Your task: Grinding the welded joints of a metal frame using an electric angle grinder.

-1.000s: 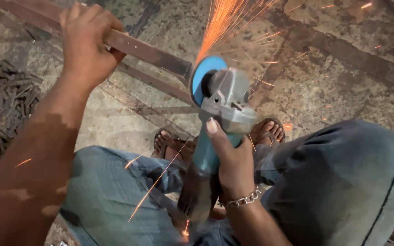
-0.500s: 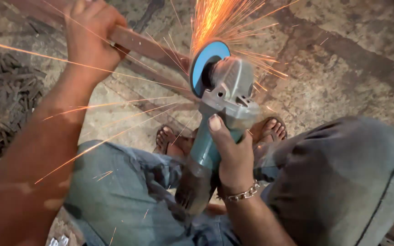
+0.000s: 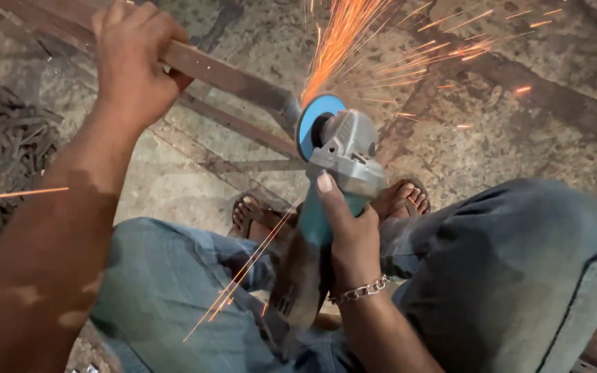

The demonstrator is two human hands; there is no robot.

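A rough metalworking workshop: stained concrete floor, scrap-metal pile, grinder sparks

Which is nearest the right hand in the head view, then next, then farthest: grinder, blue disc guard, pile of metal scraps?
From the right hand:
1. Grinder: gripped in that hand, centre frame.
2. Blue disc guard: at the tool's front end, above the hand, against the metal bar.
3. Pile of metal scraps: far left on the floor.

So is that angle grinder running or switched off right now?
Running. Orange sparks spray from where the angle grinder meets the metal bar, with the right hand gripping its handle.
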